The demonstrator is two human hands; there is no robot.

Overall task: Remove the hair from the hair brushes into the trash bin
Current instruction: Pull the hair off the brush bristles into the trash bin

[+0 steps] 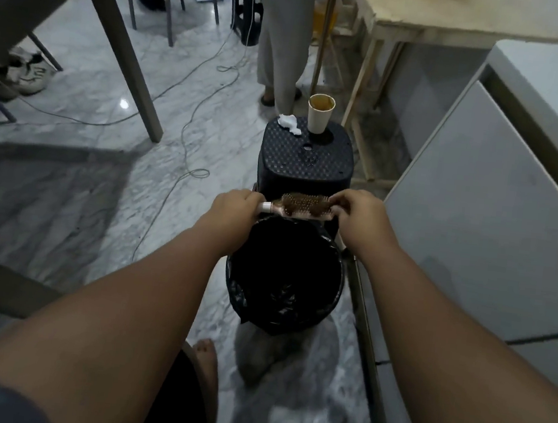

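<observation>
A pale pink hair brush full of brown hair lies level above the far rim of a black-bagged trash bin. My left hand is closed around its handle at the left end. My right hand pinches the right end of the brush head, fingers on the bristles and hair. The bin stands on the floor between my knees, its mouth dark and open under the brush.
A dark plastic stool behind the bin carries a paper cup and a crumpled tissue. A person's legs stand beyond it. White cabinet at right, table leg and cables on the marble floor at left.
</observation>
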